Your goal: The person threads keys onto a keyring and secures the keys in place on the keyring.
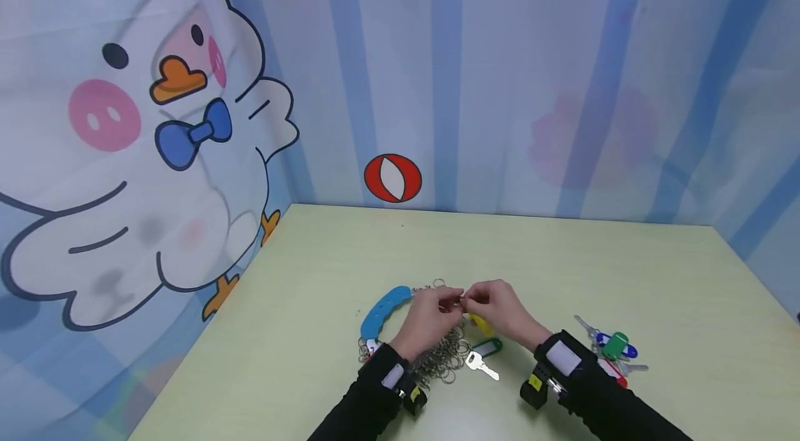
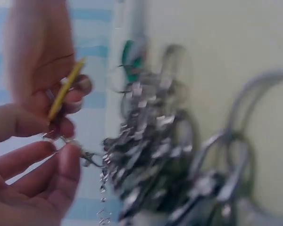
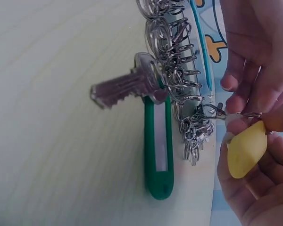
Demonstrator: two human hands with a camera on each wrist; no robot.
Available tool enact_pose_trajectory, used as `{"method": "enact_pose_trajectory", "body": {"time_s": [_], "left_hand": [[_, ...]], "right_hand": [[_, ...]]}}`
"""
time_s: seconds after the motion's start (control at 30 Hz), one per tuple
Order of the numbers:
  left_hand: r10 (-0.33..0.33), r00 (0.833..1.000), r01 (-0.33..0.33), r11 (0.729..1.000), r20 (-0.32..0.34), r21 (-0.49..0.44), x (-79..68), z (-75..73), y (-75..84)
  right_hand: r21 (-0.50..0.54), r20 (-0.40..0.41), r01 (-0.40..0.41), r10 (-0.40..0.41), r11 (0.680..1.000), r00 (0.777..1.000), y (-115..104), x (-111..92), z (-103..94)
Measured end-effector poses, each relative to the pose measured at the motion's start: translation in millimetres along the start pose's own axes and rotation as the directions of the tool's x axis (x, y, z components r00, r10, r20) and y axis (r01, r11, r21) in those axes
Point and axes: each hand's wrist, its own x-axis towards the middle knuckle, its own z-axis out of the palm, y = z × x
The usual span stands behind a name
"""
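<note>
My left hand [image 1: 431, 319] and right hand [image 1: 503, 309] meet fingertip to fingertip above a bunch of metal key rings [image 1: 440, 356]. Between the left thumb and fingers is a small key ring [image 2: 56, 140], partly hidden. The right hand holds a yellow key tag [image 3: 247, 149] by its ring end, and the tag hangs against its fingers. In the left wrist view the same tag [image 2: 66, 89] appears edge-on. Below the hands, a green key tag [image 3: 158, 146] with a silver key [image 3: 125, 86] lies by the bunch.
A blue curved band [image 1: 384, 312] lies left of the hands, joined to the bunch of rings. Beside the right forearm is a small pile of keys with blue, green and red tags [image 1: 615, 345]. A printed cloth [image 1: 500, 80] stands behind the pale table [image 1: 531, 253].
</note>
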Motion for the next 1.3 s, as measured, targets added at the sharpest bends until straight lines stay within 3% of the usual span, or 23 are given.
{"method": "enact_pose_trajectory", "body": {"time_s": [0.17, 0.4, 0.6, 0.83, 1.17, 1.3], "left_hand": [[-0.037, 0.999, 0.036, 0.998, -0.011, -0.05, -1.9, -3.3, 0.2], [-0.022, 0.998, 0.023, 0.999, -0.06, 0.028, 0.4, -1.9, 4.0], [-0.002, 0.995, 0.01, 0.996, -0.099, 0.084, 2.6, 0.3, 4.5], [0.011, 0.994, 0.006, 0.988, -0.109, 0.153, 3.1, 3.9, 6.8], [0.033, 0.996, -0.014, 0.976, -0.08, 0.219, 3.2, 3.6, 6.4], [0.055, 0.995, -0.033, 0.965, -0.078, 0.259, 3.4, 3.5, 6.3]], "right_hand": [[0.026, -0.008, 0.031, -0.031, 0.999, 0.999, -1.0, -2.7, 3.2], [-0.017, 0.029, 0.072, -0.071, 0.997, 0.997, 0.3, -3.7, 0.7], [-0.062, 0.002, 0.095, -0.095, 0.994, 0.995, 3.1, -3.3, -4.8], [-0.171, -0.037, 0.138, -0.147, 0.976, 0.988, 5.5, -1.6, 0.0], [-0.17, -0.011, 0.102, -0.106, 0.98, 0.994, 1.2, -1.5, 0.0], [-0.215, -0.001, 0.153, -0.157, 0.964, 0.988, -0.6, -3.6, 1.1]]}}
